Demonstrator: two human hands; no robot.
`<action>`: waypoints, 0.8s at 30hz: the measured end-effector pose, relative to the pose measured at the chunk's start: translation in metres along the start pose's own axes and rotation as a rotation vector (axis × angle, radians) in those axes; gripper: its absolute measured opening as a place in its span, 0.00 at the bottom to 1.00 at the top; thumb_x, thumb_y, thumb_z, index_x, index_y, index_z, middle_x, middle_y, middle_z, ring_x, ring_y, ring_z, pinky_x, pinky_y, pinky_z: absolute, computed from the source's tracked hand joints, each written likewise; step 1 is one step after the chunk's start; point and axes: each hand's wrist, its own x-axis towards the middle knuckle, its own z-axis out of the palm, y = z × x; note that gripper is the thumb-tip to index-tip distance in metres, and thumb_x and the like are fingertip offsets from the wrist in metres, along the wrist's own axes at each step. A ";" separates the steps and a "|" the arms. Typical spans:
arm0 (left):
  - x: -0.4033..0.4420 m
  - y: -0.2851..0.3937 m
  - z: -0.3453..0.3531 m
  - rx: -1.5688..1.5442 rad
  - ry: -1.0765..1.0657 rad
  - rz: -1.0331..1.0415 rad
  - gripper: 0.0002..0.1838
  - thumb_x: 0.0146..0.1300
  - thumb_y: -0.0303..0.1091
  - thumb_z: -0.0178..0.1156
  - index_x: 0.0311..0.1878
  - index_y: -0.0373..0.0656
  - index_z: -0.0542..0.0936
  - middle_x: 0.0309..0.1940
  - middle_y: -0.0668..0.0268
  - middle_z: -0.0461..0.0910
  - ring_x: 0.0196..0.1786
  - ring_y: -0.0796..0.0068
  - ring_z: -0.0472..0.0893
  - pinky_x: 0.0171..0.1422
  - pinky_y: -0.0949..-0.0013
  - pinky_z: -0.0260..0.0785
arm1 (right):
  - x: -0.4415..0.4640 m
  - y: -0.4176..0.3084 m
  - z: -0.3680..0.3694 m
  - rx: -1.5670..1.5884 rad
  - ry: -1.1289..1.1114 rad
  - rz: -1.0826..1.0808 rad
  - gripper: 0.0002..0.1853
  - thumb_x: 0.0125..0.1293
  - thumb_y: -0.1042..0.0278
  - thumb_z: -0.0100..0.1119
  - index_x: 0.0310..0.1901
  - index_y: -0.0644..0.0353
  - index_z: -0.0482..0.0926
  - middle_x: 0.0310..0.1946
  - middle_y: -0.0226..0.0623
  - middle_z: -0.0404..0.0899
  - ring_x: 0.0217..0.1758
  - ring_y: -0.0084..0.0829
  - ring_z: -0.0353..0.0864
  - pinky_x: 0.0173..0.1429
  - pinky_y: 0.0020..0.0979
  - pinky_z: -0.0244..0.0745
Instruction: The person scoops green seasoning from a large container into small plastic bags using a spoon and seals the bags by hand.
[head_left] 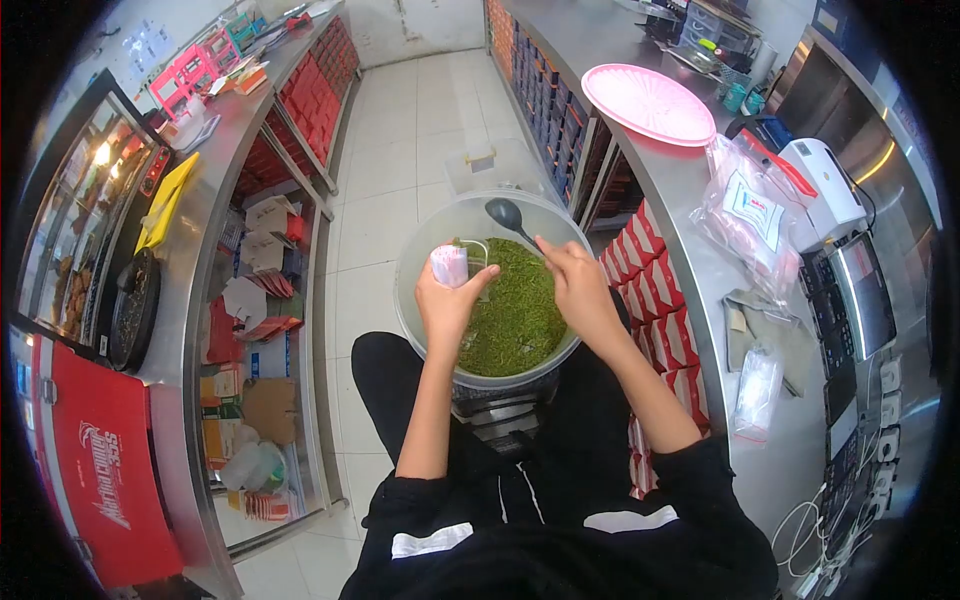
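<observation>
A large translucent round tub (412, 220) stands between my knees, holding a heap of finely chopped green food (520, 305). Over its left side, my left hand (447, 305) is closed around a small bundle of plastic bags (450, 265), white with reddish marks. A little green shows at the mouth of the top bag, which stands open toward the tub. My right hand (580, 290) grips the handle of a dark spoon (506, 213). Its bowl is raised above the tub's far rim, to the right of the bags.
A pink round lid (648, 104) and clear plastic packs (750, 215) lie on the right steel counter (700, 270). Red boxes (655, 290) are stacked below it. On the left are a glass display case (85, 210) and a red cooler bag (110, 470). A clear container (495, 170) sits behind the tub.
</observation>
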 end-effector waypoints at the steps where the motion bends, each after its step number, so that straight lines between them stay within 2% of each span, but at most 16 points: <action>1: -0.001 -0.006 0.001 0.000 0.000 0.001 0.32 0.35 0.36 0.75 0.46 0.36 0.75 0.36 0.61 0.80 0.38 0.73 0.78 0.45 0.70 0.69 | 0.001 0.009 0.006 -0.068 -0.033 0.040 0.16 0.57 0.77 0.50 0.48 0.62 0.76 0.35 0.50 0.72 0.38 0.46 0.74 0.42 0.38 0.69; 2: -0.001 -0.012 0.002 -0.057 0.004 0.030 0.32 0.35 0.36 0.74 0.47 0.35 0.75 0.37 0.61 0.80 0.39 0.73 0.78 0.46 0.70 0.69 | 0.001 0.015 0.013 -0.067 -0.031 0.038 0.16 0.57 0.77 0.50 0.48 0.62 0.76 0.35 0.50 0.72 0.38 0.46 0.74 0.42 0.38 0.69; 4: -0.002 -0.007 -0.001 -0.112 0.014 0.065 0.32 0.35 0.35 0.74 0.47 0.35 0.74 0.38 0.60 0.79 0.40 0.72 0.78 0.47 0.70 0.69 | 0.005 0.009 0.024 -0.136 0.165 -0.217 0.15 0.55 0.75 0.54 0.46 0.61 0.77 0.37 0.47 0.72 0.41 0.43 0.74 0.45 0.36 0.69; 5: -0.006 -0.006 -0.001 -0.061 0.007 0.092 0.32 0.37 0.33 0.74 0.48 0.34 0.73 0.40 0.60 0.79 0.41 0.74 0.77 0.47 0.72 0.69 | 0.008 0.006 0.029 -0.133 0.164 -0.222 0.15 0.55 0.75 0.54 0.46 0.61 0.77 0.37 0.47 0.72 0.41 0.43 0.74 0.45 0.36 0.69; 7: -0.010 -0.005 0.000 -0.007 -0.006 0.110 0.32 0.38 0.30 0.73 0.50 0.33 0.72 0.41 0.61 0.78 0.42 0.77 0.77 0.48 0.73 0.68 | 0.011 -0.025 0.023 0.229 0.147 -0.246 0.10 0.54 0.74 0.57 0.40 0.61 0.79 0.40 0.44 0.71 0.43 0.41 0.73 0.47 0.36 0.68; 8: -0.010 -0.006 0.000 -0.003 -0.036 0.147 0.33 0.38 0.30 0.73 0.51 0.33 0.72 0.42 0.61 0.78 0.42 0.76 0.77 0.48 0.73 0.69 | 0.013 -0.020 0.027 0.230 0.147 -0.241 0.10 0.54 0.74 0.57 0.40 0.61 0.79 0.40 0.44 0.71 0.43 0.41 0.73 0.47 0.36 0.68; 10: -0.012 -0.006 -0.002 0.001 -0.069 0.187 0.34 0.38 0.30 0.73 0.52 0.33 0.71 0.42 0.61 0.78 0.42 0.76 0.77 0.48 0.73 0.69 | 0.020 -0.009 0.038 0.185 0.001 -0.196 0.06 0.53 0.74 0.58 0.34 0.62 0.78 0.40 0.42 0.70 0.43 0.41 0.73 0.46 0.35 0.68; 12: -0.012 -0.005 -0.008 0.313 0.049 0.220 0.30 0.43 0.31 0.69 0.52 0.34 0.72 0.45 0.54 0.75 0.46 0.63 0.77 0.51 0.69 0.68 | 0.020 -0.004 0.041 0.117 0.070 -0.200 0.05 0.53 0.74 0.58 0.32 0.63 0.77 0.40 0.41 0.70 0.41 0.41 0.73 0.44 0.35 0.68; 13: -0.008 -0.012 -0.009 0.310 0.055 0.220 0.30 0.43 0.31 0.69 0.52 0.34 0.72 0.45 0.54 0.75 0.46 0.63 0.77 0.51 0.69 0.68 | 0.019 -0.004 0.041 0.051 0.129 -0.202 0.05 0.53 0.74 0.58 0.31 0.64 0.76 0.40 0.41 0.70 0.40 0.41 0.74 0.43 0.36 0.68; 15: -0.002 -0.021 -0.012 0.113 0.044 0.160 0.25 0.50 0.30 0.65 0.53 0.35 0.72 0.44 0.56 0.77 0.42 0.68 0.78 0.43 0.72 0.70 | 0.015 0.000 0.044 0.116 0.098 -0.216 0.05 0.53 0.74 0.57 0.32 0.63 0.75 0.37 0.42 0.70 0.38 0.40 0.75 0.42 0.36 0.68; 16: 0.000 -0.017 -0.014 0.112 0.047 0.159 0.25 0.50 0.30 0.65 0.53 0.35 0.72 0.44 0.56 0.77 0.42 0.68 0.78 0.43 0.72 0.70 | 0.016 0.001 0.045 0.179 0.072 -0.234 0.05 0.54 0.74 0.56 0.33 0.63 0.74 0.34 0.42 0.71 0.36 0.40 0.75 0.40 0.36 0.68; 18: 0.000 -0.007 -0.019 -0.243 -0.208 -0.217 0.16 0.55 0.30 0.61 0.47 0.36 0.76 0.36 0.63 0.79 0.32 0.79 0.77 0.31 0.76 0.68 | 0.015 0.000 0.043 0.188 0.006 -0.230 0.04 0.56 0.74 0.55 0.34 0.63 0.73 0.31 0.42 0.72 0.33 0.40 0.76 0.38 0.36 0.68; 19: -0.001 -0.008 -0.018 -0.245 -0.209 -0.220 0.16 0.55 0.30 0.61 0.47 0.36 0.76 0.36 0.63 0.79 0.32 0.79 0.77 0.31 0.76 0.68 | 0.015 -0.003 0.042 0.198 -0.051 -0.226 0.04 0.58 0.74 0.53 0.34 0.62 0.73 0.27 0.42 0.73 0.30 0.40 0.76 0.35 0.36 0.68; 21: 0.000 -0.010 -0.016 -0.270 -0.252 -0.227 0.08 0.57 0.30 0.59 0.39 0.38 0.80 0.27 0.70 0.79 0.24 0.88 0.71 0.23 0.80 0.61 | 0.010 -0.008 0.039 0.252 -0.036 -0.190 0.03 0.59 0.74 0.51 0.34 0.63 0.72 0.24 0.41 0.74 0.27 0.39 0.76 0.33 0.34 0.69; 22: -0.001 -0.011 -0.014 -0.270 -0.252 -0.228 0.08 0.57 0.30 0.59 0.39 0.38 0.80 0.27 0.70 0.79 0.24 0.88 0.71 0.23 0.80 0.61 | 0.008 -0.011 0.039 0.309 -0.023 -0.152 0.03 0.61 0.74 0.50 0.34 0.63 0.71 0.21 0.41 0.75 0.25 0.37 0.76 0.30 0.33 0.69; 24: -0.006 -0.012 -0.009 -0.298 -0.120 -0.156 0.05 0.55 0.30 0.61 0.32 0.39 0.81 0.21 0.73 0.76 0.20 0.88 0.69 0.22 0.80 0.60 | 0.005 -0.014 0.032 0.365 -0.078 -0.072 0.03 0.61 0.74 0.50 0.32 0.64 0.71 0.19 0.40 0.75 0.21 0.34 0.76 0.27 0.31 0.68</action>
